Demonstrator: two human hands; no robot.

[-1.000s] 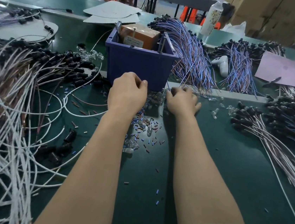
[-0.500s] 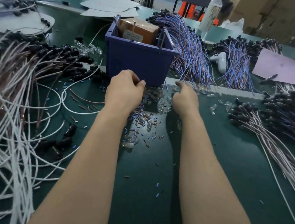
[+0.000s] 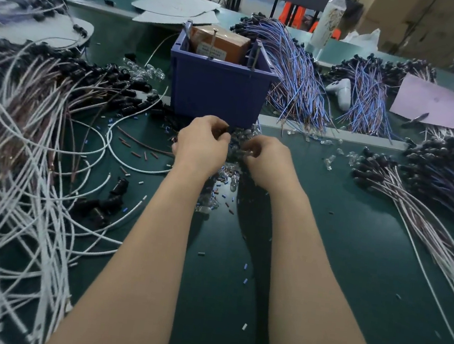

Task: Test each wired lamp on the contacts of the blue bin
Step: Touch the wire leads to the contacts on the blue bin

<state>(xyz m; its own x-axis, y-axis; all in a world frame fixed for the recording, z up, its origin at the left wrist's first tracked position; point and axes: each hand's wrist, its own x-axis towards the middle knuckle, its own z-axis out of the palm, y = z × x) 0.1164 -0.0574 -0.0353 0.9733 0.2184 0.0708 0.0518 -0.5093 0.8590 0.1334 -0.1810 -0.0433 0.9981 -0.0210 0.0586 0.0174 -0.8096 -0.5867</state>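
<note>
Bin (image 3: 218, 91) front just beyond left hand (image 3: 201, 147)

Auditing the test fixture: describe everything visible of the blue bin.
The bin is blue-violet, seemingly moulded plastic, rectangular, open-topped and upright on the green table, past the left hand and right hand, which show no contact with it. Upright metal pins rise at its rim. A brown labelled box sits inside. Blue wires seem to lie against its right side; clear bulbs lie at its front foot.
</note>
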